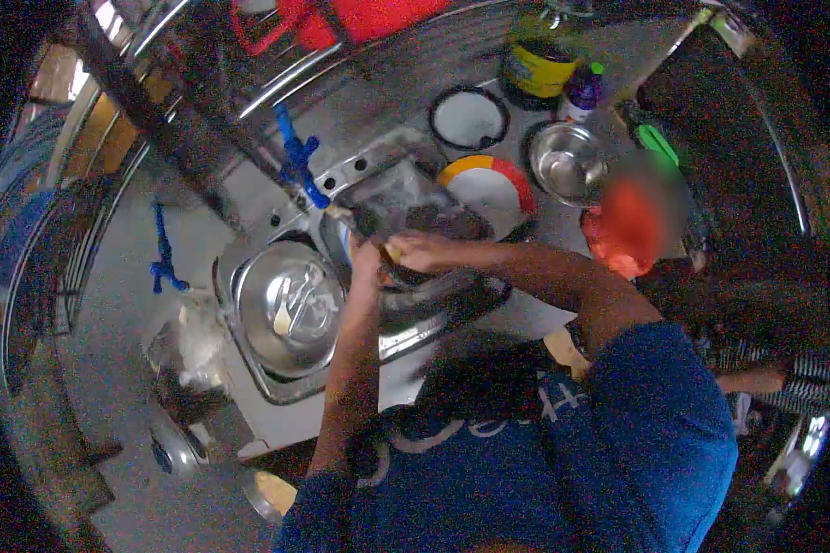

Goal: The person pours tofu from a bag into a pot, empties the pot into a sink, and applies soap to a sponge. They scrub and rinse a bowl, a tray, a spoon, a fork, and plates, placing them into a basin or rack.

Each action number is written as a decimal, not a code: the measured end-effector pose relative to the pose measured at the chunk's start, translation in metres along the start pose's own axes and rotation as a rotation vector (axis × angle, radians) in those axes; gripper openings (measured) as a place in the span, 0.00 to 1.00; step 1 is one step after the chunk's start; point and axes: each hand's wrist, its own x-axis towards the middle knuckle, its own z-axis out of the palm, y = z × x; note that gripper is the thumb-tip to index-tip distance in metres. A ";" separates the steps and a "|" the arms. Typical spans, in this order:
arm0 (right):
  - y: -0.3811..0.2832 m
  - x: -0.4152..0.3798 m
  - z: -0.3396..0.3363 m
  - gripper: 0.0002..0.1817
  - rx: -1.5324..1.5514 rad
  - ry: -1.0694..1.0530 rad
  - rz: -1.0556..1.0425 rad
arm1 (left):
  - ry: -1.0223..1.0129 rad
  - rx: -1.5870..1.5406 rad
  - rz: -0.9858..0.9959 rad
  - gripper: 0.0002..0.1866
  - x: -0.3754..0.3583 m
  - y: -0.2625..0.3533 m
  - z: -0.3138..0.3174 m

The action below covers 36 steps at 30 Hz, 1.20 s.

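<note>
Steel sink unit [406,346] under blue taps [297,161]. Left basin: large steel bowl [290,304], filling it edge to edge. Right basin: dark pan [433,276], left hand [367,263] at its rim, grip unclear. Right hand [420,249] closed on yellow scrubber [393,250] above pan. Beyond basin edge: coloured plate [489,184], small steel bowl [567,161], closely packed.

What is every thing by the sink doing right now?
Large round steel bowl: in left basin, pale utensil inside.
Small steel bowl: upright on counter, empty.
Red-and-yellow rimmed white plate: flat beside sink.
Dark pan: in right basin, both hands on it.
Left hand: on pan.
Right hand: gripping something yellow.
</note>
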 end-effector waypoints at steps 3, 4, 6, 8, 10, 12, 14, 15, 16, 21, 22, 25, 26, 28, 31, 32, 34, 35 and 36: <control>-0.015 -0.019 -0.035 0.19 -0.009 -0.213 0.099 | -0.025 0.060 -0.142 0.14 0.019 0.000 0.014; -0.025 -0.025 -0.046 0.20 -0.082 -0.206 0.103 | -0.025 0.078 -0.190 0.14 0.025 0.000 0.017; -0.037 -0.029 -0.063 0.22 -0.250 -0.196 0.061 | -0.015 0.114 -0.282 0.13 0.041 0.002 0.021; -0.045 -0.026 -0.079 0.23 -0.441 -0.184 -0.030 | -0.054 0.041 -0.315 0.12 0.065 -0.006 0.021; -0.057 -0.009 -0.102 0.23 -0.422 -0.179 -0.035 | -0.139 -0.135 -0.287 0.13 0.092 -0.017 0.016; -0.061 0.010 -0.125 0.24 -0.335 -0.067 -0.135 | -0.156 -0.187 -0.302 0.12 0.073 0.027 0.021; -0.064 0.025 -0.147 0.25 -0.283 0.052 -0.204 | -0.252 -0.205 -0.228 0.15 0.063 0.056 0.024; -0.069 0.033 -0.156 0.25 -0.307 0.061 -0.179 | -0.163 -0.238 -0.177 0.17 0.066 0.056 0.024; -0.074 0.037 -0.161 0.25 -0.327 0.070 -0.151 | -0.073 -0.270 -0.131 0.18 0.069 0.047 0.026; -0.072 0.049 -0.166 0.25 -0.355 0.184 -0.227 | 0.163 -0.244 -0.131 0.27 0.068 0.029 0.017; -0.065 0.052 -0.164 0.26 -0.365 0.207 -0.220 | 0.166 -0.099 -0.070 0.27 0.062 0.029 0.015; -0.053 0.060 -0.166 0.26 -0.446 0.225 -0.333 | 0.127 0.390 0.199 0.25 0.051 0.025 0.015; -0.052 0.060 -0.165 0.25 -0.458 0.237 -0.328 | 0.114 0.604 0.347 0.24 0.051 0.020 0.016; -0.052 0.061 -0.164 0.24 -0.482 0.268 -0.323 | 0.033 0.635 0.541 0.24 0.031 0.049 0.032; -0.053 0.068 -0.162 0.24 -0.320 0.485 -0.214 | 0.035 0.531 0.651 0.22 -0.006 0.103 0.061; -0.053 0.068 -0.161 0.23 -0.340 0.605 -0.214 | 0.065 0.568 0.670 0.21 -0.003 0.106 0.062; -0.055 0.061 -0.146 0.23 -0.377 0.847 -0.202 | 0.234 0.549 0.780 0.18 0.001 0.099 0.070; -0.058 0.054 -0.126 0.19 -0.377 0.927 -0.278 | 0.204 0.573 0.907 0.18 0.011 0.086 0.066; -0.063 0.043 -0.104 0.17 -0.446 0.909 -0.311 | 0.175 0.594 1.039 0.18 0.024 0.069 0.057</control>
